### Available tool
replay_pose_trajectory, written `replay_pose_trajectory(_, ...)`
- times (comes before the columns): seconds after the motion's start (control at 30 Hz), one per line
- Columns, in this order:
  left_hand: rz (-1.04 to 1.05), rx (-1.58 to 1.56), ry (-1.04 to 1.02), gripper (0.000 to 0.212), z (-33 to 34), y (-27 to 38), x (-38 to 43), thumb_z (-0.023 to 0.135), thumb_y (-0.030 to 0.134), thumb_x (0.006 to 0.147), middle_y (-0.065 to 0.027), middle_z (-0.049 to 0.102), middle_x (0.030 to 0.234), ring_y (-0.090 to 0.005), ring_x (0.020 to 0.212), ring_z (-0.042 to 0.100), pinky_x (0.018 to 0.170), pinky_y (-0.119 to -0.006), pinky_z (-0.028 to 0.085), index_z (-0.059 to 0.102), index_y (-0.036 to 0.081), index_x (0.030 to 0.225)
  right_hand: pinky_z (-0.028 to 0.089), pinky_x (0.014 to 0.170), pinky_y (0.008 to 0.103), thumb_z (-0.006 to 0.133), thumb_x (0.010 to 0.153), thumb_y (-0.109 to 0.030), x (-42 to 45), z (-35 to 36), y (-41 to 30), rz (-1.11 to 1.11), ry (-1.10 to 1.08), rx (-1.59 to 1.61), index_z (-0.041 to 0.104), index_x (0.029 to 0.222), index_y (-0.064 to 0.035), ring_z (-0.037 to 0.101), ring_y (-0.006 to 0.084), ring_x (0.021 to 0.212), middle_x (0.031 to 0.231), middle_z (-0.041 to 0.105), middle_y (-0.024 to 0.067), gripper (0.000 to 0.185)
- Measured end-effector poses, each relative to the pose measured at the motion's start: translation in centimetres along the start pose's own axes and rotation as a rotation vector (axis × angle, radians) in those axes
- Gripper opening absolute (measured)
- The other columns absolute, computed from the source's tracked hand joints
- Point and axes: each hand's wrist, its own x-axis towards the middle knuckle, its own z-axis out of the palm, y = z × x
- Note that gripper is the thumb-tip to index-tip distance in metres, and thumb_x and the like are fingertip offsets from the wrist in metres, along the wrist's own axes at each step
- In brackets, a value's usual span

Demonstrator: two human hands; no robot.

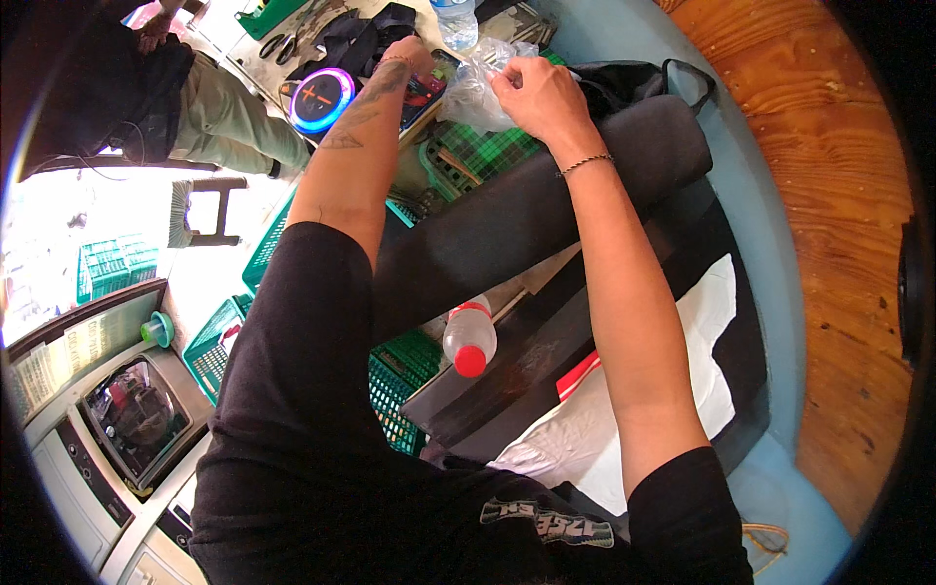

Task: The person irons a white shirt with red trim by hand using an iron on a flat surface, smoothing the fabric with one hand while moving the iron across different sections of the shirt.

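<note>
At the top, my right hand (542, 96) has its thumb and fingers pinched on a crumpled transparent plastic bag (475, 95). My left hand (411, 57) reaches over the table edge, beside black fabric straps (358, 40) and a dark tray-like item with small colourful things (428, 91). Its fingertips are hidden from me, so what they touch is unclear. A round speaker with a glowing ring (322, 101) stands left of that forearm. Behind the bag is a water bottle (457, 25). Under my forearms lies a long black padded roll (482, 234).
A red-capped plastic bottle (470, 340) stands below the roll, near green plastic baskets (395, 395). White cloth (570, 446) lies under my right arm. Scissors (278, 47) rest on the table. A person in light trousers (227, 124) stands at left, near a stool (208, 212).
</note>
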Motion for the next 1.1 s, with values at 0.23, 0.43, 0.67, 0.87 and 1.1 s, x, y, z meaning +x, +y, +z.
replay_pose_trajectory(0.23,0.054,-0.081,0.083,0.053,1.3,-0.7,0.0,0.092,0.022,0.060,-0.0156,0.074,0.115,-0.0325,0.109,0.071,0.090,-0.044,0.059,0.077,0.008,0.109,0.056,0.084,0.0480,0.066,0.092,-0.042,0.2,0.3,0.1,0.008,0.021,-0.015,0.076,0.095,-0.0076,0.071,0.0403,0.092,0.094,0.074,0.0204,0.036)
replay_pose_trajectory(0.43,0.023,-0.128,0.035,0.060,0.9,-0.9,-0.8,0.094,0.024,0.058,-0.0149,0.074,0.116,-0.0335,0.113,0.070,0.093,-0.042,0.058,0.075,0.007,0.112,0.056,0.079,0.0475,0.066,0.091,-0.043,0.3,0.7,0.0,-0.008,0.090,0.007,0.075,0.090,-0.0070,0.071,0.0402,0.085,0.084,0.074,0.0186,0.037)
replay_pose_trajectory(0.67,0.257,-0.170,0.306,0.053,-2.9,0.7,-4.5,0.075,0.028,0.074,-0.0252,0.071,0.115,-0.0390,0.112,0.068,0.092,-0.045,0.056,0.071,0.001,0.118,0.056,0.074,0.0503,0.065,0.089,-0.032,0.1,0.3,-0.4,-0.119,0.299,0.033,0.073,0.088,-0.0081,0.069,0.0421,0.084,0.089,0.072,0.0203,0.025)
replay_pose_trajectory(0.87,0.538,-0.307,0.729,0.044,-9.7,4.4,-14.1,0.071,0.033,0.088,-0.0210,0.073,0.114,-0.0387,0.107,0.070,0.095,-0.045,0.055,0.071,0.003,0.120,0.055,0.070,0.0455,0.065,0.093,-0.022,-4.6,-2.3,-1.9,-0.253,0.603,0.224,0.071,0.088,-0.0070,0.069,0.0385,0.080,0.085,0.071,0.0168,0.017)
replay_pose_trajectory(1.1,0.765,-0.497,0.764,0.036,-12.2,10.5,-29.6,0.066,0.032,0.096,-0.0169,0.075,0.108,-0.0345,0.102,0.073,0.088,-0.041,0.057,0.071,0.005,0.119,0.055,0.075,0.0317,0.067,0.097,-0.012,-32.2,-8.1,12.3,0.078,0.646,0.279,0.073,0.104,0.0008,0.071,0.0217,0.082,0.093,0.073,0.0127,0.015)
